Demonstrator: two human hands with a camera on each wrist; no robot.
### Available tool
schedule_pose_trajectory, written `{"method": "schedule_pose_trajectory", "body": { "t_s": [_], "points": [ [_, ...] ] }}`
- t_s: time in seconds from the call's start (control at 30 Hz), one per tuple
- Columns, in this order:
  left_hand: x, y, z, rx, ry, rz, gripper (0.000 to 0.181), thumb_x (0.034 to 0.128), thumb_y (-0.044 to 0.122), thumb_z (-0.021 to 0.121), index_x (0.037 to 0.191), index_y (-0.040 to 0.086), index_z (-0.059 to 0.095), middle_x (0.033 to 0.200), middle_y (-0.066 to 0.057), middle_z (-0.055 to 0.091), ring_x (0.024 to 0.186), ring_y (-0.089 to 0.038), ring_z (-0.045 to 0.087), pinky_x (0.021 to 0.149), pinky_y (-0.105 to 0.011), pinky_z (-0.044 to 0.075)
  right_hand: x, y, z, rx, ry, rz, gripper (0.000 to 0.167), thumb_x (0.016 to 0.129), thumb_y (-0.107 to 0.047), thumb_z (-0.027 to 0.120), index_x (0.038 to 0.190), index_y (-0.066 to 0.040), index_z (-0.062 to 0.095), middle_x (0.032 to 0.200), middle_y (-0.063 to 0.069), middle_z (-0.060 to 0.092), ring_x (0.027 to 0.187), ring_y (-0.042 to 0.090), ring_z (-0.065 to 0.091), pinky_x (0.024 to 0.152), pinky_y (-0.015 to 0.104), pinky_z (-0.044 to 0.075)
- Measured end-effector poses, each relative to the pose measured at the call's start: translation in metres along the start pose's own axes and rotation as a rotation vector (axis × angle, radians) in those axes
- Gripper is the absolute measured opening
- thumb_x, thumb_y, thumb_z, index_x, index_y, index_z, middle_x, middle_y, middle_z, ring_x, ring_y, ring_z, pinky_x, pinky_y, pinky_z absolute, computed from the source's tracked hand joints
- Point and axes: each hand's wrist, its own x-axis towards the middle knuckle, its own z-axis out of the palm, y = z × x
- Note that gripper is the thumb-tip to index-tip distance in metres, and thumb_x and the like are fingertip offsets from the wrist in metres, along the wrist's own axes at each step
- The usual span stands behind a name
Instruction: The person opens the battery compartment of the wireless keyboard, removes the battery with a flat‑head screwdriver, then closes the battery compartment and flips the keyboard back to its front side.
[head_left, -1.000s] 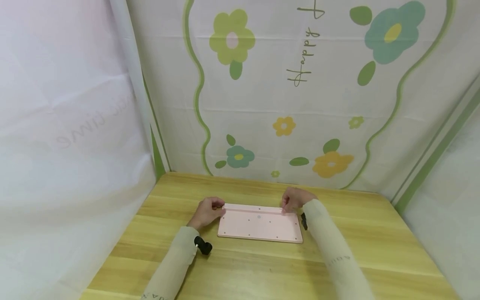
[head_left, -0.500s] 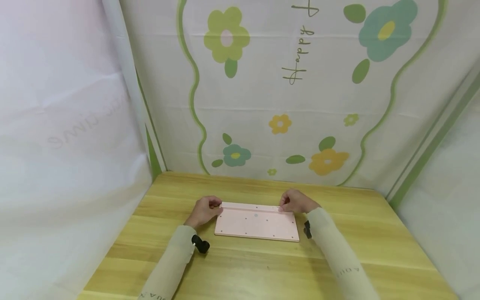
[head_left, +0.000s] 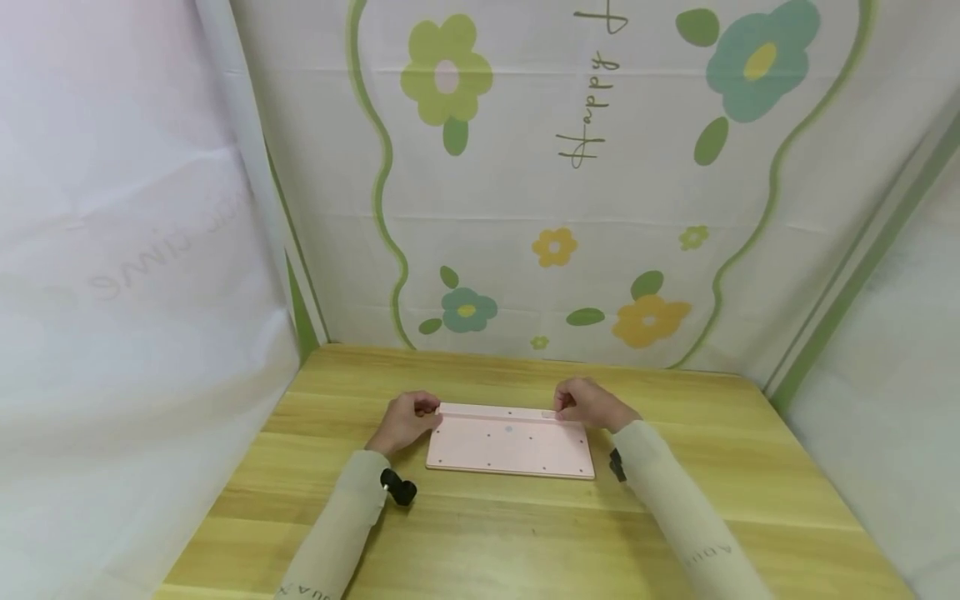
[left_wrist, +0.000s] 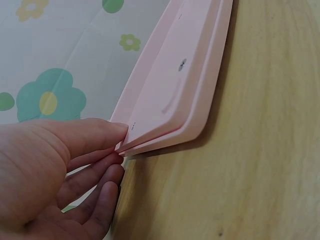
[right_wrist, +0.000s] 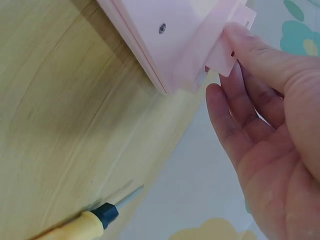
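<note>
A pink keyboard (head_left: 510,446) lies underside up on the wooden table, with several small screws and a raised ridge along its far edge. At its far left corner, my left hand (head_left: 405,421) pinches the edge, thumb on top and fingers beneath, as the left wrist view shows. My right hand (head_left: 592,404) is at the ridge's right end. In the right wrist view its thumb and fingers pinch a small flat pink cover (right_wrist: 222,56) that juts from the ridge. How far that cover is attached is hidden.
A screwdriver (right_wrist: 87,222) with a yellow handle and black collar lies on the table in the right wrist view. White flowered cloth (head_left: 517,192) hangs behind the wooden table (head_left: 480,533) and along both sides.
The head view has shifted slightly. My right wrist has swung a little outward, and a small rectangle at the ridge's right end now shows beside the fingers. My left hand keeps its grip.
</note>
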Motion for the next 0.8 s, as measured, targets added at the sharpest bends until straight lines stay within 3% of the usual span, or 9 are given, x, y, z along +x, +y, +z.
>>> {"method": "schedule_pose_trajectory", "body": {
  "t_s": [0.4, 0.8],
  "points": [
    [0.001, -0.003, -0.002, -0.013, 0.008, -0.013, 0.020, 0.0950, 0.007, 0.078, 0.115, 0.003, 0.076, 0.112, -0.010, 0.075, 0.102, -0.021, 0.068, 0.094, -0.041, 0.059, -0.004, 0.001, -0.016, -0.036, -0.032, -0.004, 0.005, 0.097, 0.003, 0.072, 0.096, -0.001, 0.069, 0.095, 0.011, 0.072, 0.086, 0.022, 0.067, 0.073, 0.026, 0.055],
    [0.000, 0.000, 0.000, -0.013, 0.000, -0.027, 0.020, 0.0953, 0.009, 0.078, 0.115, 0.005, 0.076, 0.111, -0.007, 0.075, 0.100, -0.019, 0.066, 0.093, -0.039, 0.059, -0.008, 0.016, -0.027, -0.053, 0.006, -0.045, 0.005, 0.096, 0.003, 0.073, 0.095, -0.001, 0.069, 0.092, 0.010, 0.071, 0.083, 0.018, 0.065, 0.074, 0.028, 0.056]
  ]
}}
